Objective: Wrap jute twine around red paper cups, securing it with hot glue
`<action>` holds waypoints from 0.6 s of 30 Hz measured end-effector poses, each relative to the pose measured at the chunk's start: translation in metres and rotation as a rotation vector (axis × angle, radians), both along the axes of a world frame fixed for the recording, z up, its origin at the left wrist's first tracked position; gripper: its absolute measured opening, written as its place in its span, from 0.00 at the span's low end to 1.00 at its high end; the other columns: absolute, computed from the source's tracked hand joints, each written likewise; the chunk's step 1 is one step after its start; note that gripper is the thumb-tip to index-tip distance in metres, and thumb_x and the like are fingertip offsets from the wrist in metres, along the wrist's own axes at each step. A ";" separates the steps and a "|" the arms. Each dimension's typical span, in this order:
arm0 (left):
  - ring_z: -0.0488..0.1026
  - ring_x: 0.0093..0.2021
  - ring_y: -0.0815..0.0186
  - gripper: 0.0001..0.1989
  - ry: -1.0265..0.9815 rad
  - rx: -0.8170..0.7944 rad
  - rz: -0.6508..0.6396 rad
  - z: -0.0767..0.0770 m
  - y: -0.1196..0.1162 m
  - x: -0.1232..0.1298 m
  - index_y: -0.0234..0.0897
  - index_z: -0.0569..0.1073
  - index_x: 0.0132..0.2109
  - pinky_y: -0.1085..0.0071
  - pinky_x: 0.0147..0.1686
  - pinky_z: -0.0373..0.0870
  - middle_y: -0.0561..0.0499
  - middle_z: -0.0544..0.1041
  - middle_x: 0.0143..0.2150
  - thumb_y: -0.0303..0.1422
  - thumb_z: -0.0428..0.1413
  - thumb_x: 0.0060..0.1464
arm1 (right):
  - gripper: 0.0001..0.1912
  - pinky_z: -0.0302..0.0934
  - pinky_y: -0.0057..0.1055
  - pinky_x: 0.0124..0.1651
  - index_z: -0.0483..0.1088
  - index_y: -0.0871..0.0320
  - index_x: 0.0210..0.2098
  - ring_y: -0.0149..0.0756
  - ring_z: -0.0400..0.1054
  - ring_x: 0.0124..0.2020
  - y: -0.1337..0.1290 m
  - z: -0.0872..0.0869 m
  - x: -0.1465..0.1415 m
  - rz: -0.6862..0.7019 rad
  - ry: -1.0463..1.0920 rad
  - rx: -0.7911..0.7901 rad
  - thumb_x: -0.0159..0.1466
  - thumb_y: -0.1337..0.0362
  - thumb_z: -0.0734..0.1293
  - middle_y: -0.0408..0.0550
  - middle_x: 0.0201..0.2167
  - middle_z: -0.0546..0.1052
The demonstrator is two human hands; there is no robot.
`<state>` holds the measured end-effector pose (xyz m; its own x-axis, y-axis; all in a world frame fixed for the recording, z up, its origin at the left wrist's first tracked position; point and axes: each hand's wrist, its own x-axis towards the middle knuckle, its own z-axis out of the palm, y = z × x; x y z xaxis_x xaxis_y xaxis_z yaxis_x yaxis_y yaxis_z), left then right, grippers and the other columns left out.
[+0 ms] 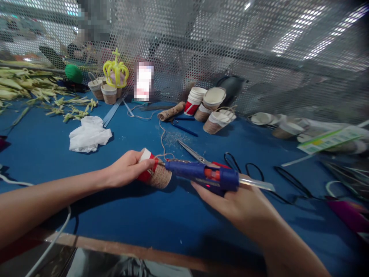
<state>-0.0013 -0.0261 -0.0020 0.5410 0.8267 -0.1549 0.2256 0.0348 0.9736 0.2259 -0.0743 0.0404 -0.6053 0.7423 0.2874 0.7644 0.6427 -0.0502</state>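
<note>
My left hand [131,168] is closed around a red and white paper cup [146,174], tilted on its side. Brown twine [161,176] is wound about the cup's lower part, and a loose strand runs back to a twine roll [172,111]. My right hand [230,204] grips a blue hot glue gun [198,173] with a clear glue stick [256,182] sticking out of its rear. The gun's nozzle is at the twine on the cup; whether it touches I cannot tell. Just behind the gun lie open-bladed scissors [192,151], their handles partly hidden.
Twine-wrapped cups [213,122] and stacked red-white cups [193,104] stand at the back. A crumpled white cloth [89,134], glue sticks [113,109] and dried husks [25,82] lie left. Black cord [288,182] loops on the right. A perforated metal screen [173,50] borders the blue table [121,215].
</note>
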 end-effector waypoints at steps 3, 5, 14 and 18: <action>0.56 0.21 0.74 0.17 0.006 0.005 -0.004 0.001 0.000 0.000 0.30 0.69 0.28 0.78 0.21 0.52 0.56 0.64 0.21 0.40 0.47 0.52 | 0.26 0.56 0.35 0.20 0.75 0.56 0.31 0.41 0.65 0.20 -0.001 0.003 -0.003 0.133 -0.246 0.248 0.59 0.74 0.47 0.53 0.18 0.72; 0.55 0.21 0.75 0.17 0.002 0.004 0.000 0.002 -0.001 0.001 0.30 0.69 0.26 0.78 0.21 0.52 0.56 0.63 0.21 0.40 0.47 0.52 | 0.26 0.55 0.34 0.20 0.75 0.55 0.30 0.39 0.64 0.19 -0.003 0.002 -0.004 0.142 -0.293 0.280 0.57 0.76 0.48 0.51 0.17 0.71; 0.57 0.21 0.74 0.17 -0.007 -0.011 0.002 0.002 -0.001 0.001 0.30 0.71 0.28 0.78 0.22 0.54 0.55 0.66 0.22 0.40 0.47 0.52 | 0.17 0.58 0.35 0.28 0.72 0.52 0.29 0.38 0.65 0.24 -0.008 -0.016 0.003 -0.104 0.157 -0.011 0.59 0.64 0.52 0.47 0.19 0.70; 0.58 0.22 0.73 0.17 -0.021 -0.022 -0.004 0.003 -0.001 0.002 0.30 0.72 0.31 0.78 0.22 0.54 0.54 0.67 0.23 0.40 0.48 0.51 | 0.13 0.58 0.32 0.24 0.70 0.52 0.26 0.35 0.64 0.20 -0.011 -0.011 -0.003 -0.142 0.251 -0.091 0.58 0.63 0.56 0.44 0.16 0.69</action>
